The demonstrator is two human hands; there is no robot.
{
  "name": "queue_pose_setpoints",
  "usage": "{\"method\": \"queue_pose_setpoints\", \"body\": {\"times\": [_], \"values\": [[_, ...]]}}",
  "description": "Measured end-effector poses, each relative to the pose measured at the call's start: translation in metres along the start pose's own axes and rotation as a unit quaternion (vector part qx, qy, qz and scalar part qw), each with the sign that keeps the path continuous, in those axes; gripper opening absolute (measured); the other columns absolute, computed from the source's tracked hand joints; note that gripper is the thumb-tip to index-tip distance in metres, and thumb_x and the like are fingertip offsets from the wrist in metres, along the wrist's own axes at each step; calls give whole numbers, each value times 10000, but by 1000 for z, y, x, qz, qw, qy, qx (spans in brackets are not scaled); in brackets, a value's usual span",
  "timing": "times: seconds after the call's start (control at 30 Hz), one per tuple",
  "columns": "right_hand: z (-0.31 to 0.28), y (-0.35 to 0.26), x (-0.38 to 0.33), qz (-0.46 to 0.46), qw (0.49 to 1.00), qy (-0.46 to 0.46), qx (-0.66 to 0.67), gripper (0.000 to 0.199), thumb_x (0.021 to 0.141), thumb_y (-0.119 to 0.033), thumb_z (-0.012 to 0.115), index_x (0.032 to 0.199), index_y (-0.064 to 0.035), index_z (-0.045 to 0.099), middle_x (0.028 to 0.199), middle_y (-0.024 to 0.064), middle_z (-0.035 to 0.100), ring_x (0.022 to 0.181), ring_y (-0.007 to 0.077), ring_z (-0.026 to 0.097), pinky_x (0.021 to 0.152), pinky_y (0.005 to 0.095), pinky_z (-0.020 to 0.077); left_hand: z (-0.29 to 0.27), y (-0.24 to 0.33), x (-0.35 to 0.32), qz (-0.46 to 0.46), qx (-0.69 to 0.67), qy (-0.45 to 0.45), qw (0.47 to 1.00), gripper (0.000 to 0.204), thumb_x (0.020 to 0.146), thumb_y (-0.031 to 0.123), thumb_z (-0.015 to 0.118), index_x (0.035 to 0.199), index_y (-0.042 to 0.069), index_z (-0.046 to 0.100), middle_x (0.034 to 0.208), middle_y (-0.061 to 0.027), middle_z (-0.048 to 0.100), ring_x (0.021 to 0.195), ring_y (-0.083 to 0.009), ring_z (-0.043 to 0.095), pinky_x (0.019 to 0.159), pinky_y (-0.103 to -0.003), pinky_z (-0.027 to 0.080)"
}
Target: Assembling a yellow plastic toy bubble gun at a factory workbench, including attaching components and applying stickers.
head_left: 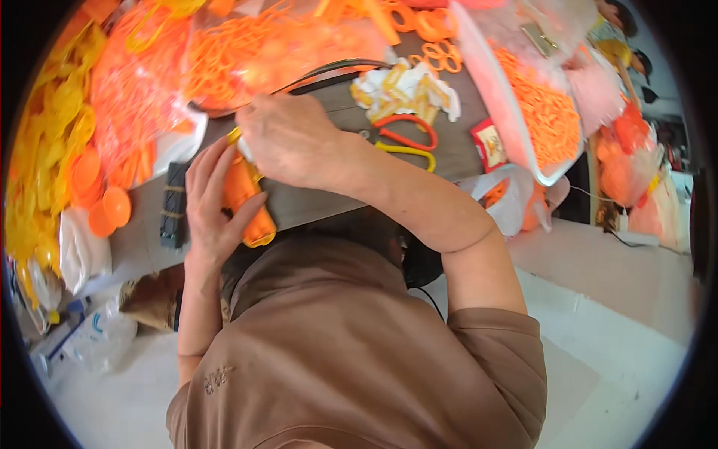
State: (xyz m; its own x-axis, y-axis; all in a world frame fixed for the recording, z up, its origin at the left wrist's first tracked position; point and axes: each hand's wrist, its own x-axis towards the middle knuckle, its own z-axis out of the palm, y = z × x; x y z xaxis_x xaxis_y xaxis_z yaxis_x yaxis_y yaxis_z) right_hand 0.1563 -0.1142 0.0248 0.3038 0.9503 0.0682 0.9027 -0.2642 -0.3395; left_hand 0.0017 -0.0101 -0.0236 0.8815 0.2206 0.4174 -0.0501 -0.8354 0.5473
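An elongated orange plastic part [253,203] with yellow edges stands tilted at the near edge of the table [321,183]. My left hand [211,191] is closed on its left side, with the thumb across its front. My right hand [288,138] is pinched at the part's upper end. A bit of white shows beneath those fingers, but what they hold is hidden. Just left of my left hand lies a dark block [174,206] with a band round it. Orange-and-yellow-handled scissors [407,138] rest to the right of my right hand.
Behind my hands lie clear bags of orange parts [239,56] and a dark curved strip [329,71]. White-and-yellow pieces [407,90] are heaped near the scissors. A white tub [508,112] of small orange pieces stands right, beside a red packet [490,144]. Yellow parts [56,135] fill the left.
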Motion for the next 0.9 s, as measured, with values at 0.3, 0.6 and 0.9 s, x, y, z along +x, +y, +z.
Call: {"method": "queue_pose_setpoints", "body": {"times": [0.3,0.6,0.9], "values": [[26,25,-18,-165,964,189,-82,77,722,-132,593,754,-72,555,759,61,533,719,195,581,573,315,462,5,0,5,1,-11,-29,1000,644,703,173,746,1267,-28,508,1322,-187,482,1228,-362,432,1037,-439,341],[17,21,-17,-175,972,137,-78,92,727,-140,609,747,-64,562,789,71,545,731,211,598,595,319,506,5,-2,2,4,-9,-24,1000,650,706,184,742,1277,-17,504,1325,-182,478,1230,-359,432,1041,-448,334],[29,16,-16,-124,970,197,-63,91,703,-143,606,743,-66,579,787,62,539,733,201,587,558,296,500,5,0,5,11,-14,-31,999,648,703,170,734,1275,-23,501,1322,-188,474,1229,-367,430,1040,-451,334]]}}
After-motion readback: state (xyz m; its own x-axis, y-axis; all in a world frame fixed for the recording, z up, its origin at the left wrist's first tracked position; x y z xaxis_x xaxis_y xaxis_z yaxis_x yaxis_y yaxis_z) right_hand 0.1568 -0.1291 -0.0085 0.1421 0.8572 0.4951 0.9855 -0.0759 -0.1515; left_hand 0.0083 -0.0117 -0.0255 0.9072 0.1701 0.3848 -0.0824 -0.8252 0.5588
